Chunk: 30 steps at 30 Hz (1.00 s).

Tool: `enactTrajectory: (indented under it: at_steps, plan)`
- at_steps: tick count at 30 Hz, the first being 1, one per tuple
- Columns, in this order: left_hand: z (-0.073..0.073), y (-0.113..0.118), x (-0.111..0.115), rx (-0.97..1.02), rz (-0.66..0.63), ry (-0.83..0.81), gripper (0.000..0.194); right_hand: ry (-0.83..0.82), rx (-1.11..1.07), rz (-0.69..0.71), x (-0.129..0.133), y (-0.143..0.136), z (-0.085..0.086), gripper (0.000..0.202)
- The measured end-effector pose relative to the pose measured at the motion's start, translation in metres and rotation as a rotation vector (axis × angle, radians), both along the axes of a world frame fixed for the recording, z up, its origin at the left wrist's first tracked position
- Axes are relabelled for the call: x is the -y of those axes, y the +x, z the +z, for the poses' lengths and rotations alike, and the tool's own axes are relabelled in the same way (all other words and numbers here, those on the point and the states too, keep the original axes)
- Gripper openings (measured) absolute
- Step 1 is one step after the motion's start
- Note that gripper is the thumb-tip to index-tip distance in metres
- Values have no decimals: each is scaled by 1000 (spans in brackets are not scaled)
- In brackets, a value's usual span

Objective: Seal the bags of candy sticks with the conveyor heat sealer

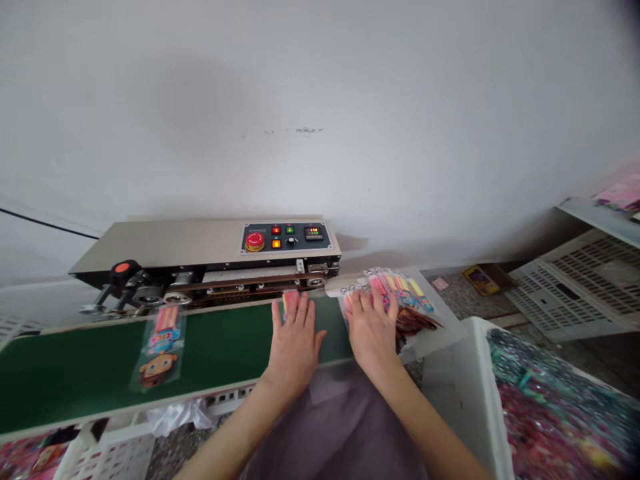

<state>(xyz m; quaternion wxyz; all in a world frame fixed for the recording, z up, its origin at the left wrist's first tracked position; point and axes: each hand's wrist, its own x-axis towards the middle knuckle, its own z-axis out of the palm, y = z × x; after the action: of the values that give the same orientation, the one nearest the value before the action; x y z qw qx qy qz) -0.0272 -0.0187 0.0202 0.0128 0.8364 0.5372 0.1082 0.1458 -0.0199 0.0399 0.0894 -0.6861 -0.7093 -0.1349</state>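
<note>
My left hand [295,340] lies flat with its fingers stretched out over a small pink-and-yellow packet [289,303] on the green conveyor belt [220,350]. Most of that packet is hidden under the fingers. My right hand [371,327] rests, fingers spread, on the near-left part of a pile of clear packets [407,293] with pink and yellow striped tops. Beneath the pile is a pale sheet-like tray [447,327]. Farther left on the belt lies a clear packet [159,347] showing a striped top, coloured lettering and a brown cartoon face.
A band sealing machine [190,243] with a red stop button [255,241] and lit display stands along the wall behind the belt. At right, a white foam box [480,353] holds many shiny wrapped items. White crates [570,293] stand beyond it.
</note>
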Motion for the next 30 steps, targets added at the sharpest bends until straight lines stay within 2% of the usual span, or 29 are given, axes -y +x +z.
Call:
enactTrajectory:
  at_steps: [5, 9, 12, 18, 24, 27, 30]
  plan:
    - [4, 23, 9, 64, -203, -47, 51, -13, 63, 63, 22, 25, 13, 39]
    - [-4, 35, 7, 86, -300, -88, 51, -45, 104, 89, 37, 27, 8, 34]
    - [-8, 29, 1, 55, -287, -90, 50, -46, 86, 74, 37, 11, 0, 34]
    - [-5, 15, -10, 45, -229, -52, 53, -56, -9, 15, 17, -17, -8, 39]
    - [-20, 19, -15, 60, -332, 3, 52, -34, 0, 43, 22, 5, -8, 36]
    - [-27, 20, -14, 59, -312, 21, 54, -47, 19, 59, 26, 16, -7, 37]
    - [-28, 19, -12, 67, -276, 49, 58, -41, 16, 121, 22, 16, -8, 40]
